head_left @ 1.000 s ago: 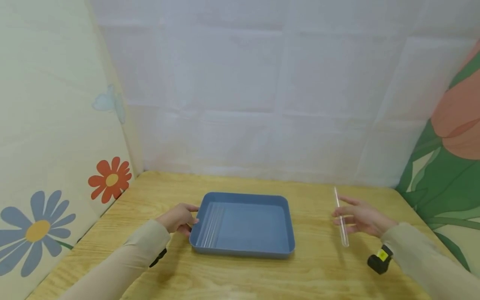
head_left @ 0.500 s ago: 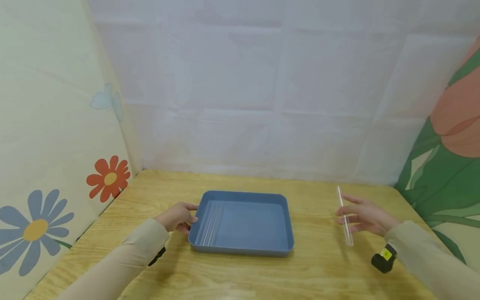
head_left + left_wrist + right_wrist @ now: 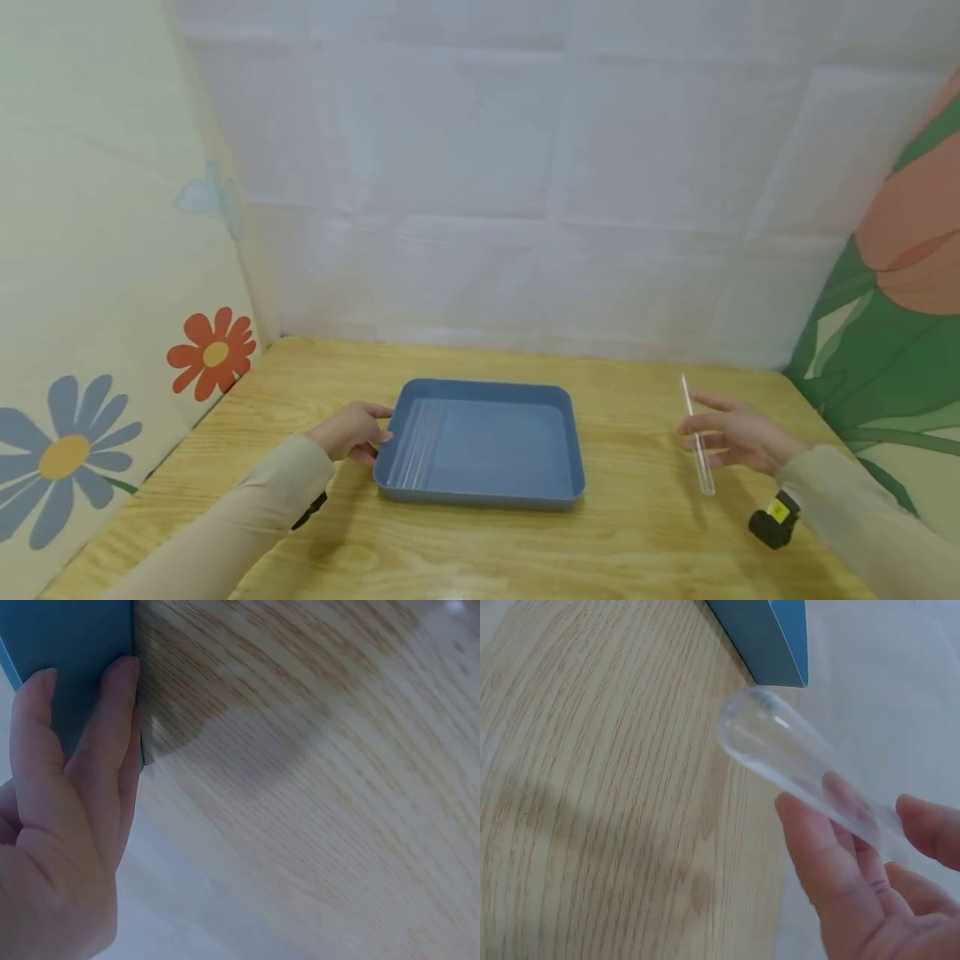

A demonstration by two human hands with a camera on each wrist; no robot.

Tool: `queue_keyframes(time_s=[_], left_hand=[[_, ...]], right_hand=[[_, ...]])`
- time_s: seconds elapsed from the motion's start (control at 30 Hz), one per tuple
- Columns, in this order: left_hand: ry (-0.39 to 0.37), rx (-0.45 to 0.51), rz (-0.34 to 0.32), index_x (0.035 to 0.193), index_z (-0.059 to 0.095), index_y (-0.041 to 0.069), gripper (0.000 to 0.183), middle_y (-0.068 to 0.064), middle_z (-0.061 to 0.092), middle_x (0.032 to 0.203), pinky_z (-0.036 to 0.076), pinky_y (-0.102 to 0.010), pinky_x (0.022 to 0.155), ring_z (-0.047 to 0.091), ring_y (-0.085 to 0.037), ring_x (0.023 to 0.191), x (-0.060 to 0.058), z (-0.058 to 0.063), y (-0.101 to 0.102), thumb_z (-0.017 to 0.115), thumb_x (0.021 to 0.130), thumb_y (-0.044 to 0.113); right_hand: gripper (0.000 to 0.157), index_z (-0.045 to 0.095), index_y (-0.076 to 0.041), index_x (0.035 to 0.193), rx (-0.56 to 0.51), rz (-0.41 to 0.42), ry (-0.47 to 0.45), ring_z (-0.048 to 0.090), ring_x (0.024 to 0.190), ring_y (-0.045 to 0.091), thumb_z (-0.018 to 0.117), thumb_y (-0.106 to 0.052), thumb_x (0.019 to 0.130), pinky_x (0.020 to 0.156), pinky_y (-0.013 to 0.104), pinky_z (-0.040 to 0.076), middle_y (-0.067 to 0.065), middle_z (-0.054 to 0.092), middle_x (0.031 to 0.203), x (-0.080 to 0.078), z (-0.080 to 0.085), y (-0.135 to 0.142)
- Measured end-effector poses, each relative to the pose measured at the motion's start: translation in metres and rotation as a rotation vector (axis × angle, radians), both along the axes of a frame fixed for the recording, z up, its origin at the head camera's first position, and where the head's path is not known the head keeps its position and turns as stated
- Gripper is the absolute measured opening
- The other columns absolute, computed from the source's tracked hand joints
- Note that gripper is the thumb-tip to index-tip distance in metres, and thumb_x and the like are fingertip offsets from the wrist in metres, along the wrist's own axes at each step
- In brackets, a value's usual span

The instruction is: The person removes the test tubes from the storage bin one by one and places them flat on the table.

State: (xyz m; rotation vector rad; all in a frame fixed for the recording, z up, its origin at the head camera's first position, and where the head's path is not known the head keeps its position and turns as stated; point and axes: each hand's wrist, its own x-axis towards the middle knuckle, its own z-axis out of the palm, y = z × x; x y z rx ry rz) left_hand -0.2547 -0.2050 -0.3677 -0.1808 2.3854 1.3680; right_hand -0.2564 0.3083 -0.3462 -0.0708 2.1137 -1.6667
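A shallow blue rectangular tray point(image 3: 501, 454) lies on the wooden table. My left hand point(image 3: 352, 432) rests against its left end, and in the left wrist view the fairly straight fingers point(image 3: 105, 727) touch the outside of the wall. Inside the tray, clear tubes point(image 3: 416, 450) lie side by side along the left end. To the right of the tray my right hand point(image 3: 738, 433) holds a clear test tube point(image 3: 699, 446) above the table, pinched between thumb and fingers. In the right wrist view the tube's rounded end point(image 3: 754, 727) points away from the hand.
The wooden table point(image 3: 360, 550) reaches back to a white cloth backdrop point(image 3: 480, 183). A flower-printed cloth point(image 3: 75, 250) hangs on the left, and another cloth with large tulips point(image 3: 900, 333) hangs on the right.
My right hand has shifted slightly to the right with the test tube. The left hand stays at the tray's left end, and the whole head view has drifted a little.
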Motion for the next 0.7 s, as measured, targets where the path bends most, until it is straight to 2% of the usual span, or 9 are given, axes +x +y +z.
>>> queue_keyframes(time_s=[0.17,0.7], left_hand=[[-0.006,-0.001,0.006,0.143,0.034,-0.013,0.053,-0.017,0.068,0.096,0.054,-0.025,0.048,0.061,-0.017,0.054,0.0,0.0,0.0,0.053,0.094,-0.008],[-0.008,-0.004,0.012,0.143,0.034,-0.014,0.053,-0.017,0.068,0.093,0.052,-0.023,0.047,0.06,-0.016,0.054,0.001,0.001,0.001,0.053,0.094,-0.008]], right_hand=[[0.078,-0.008,0.006,0.15,0.021,-0.001,0.005,0.065,0.089,0.019,0.05,-0.008,0.099,0.07,0.036,0.056,0.004,0.064,0.099,0.001,-0.002,0.003],[0.078,-0.007,0.006,0.15,0.042,-0.005,0.0,0.065,0.09,0.018,0.05,-0.008,0.099,0.069,0.036,0.056,0.003,0.064,0.101,0.002,-0.008,0.016]])
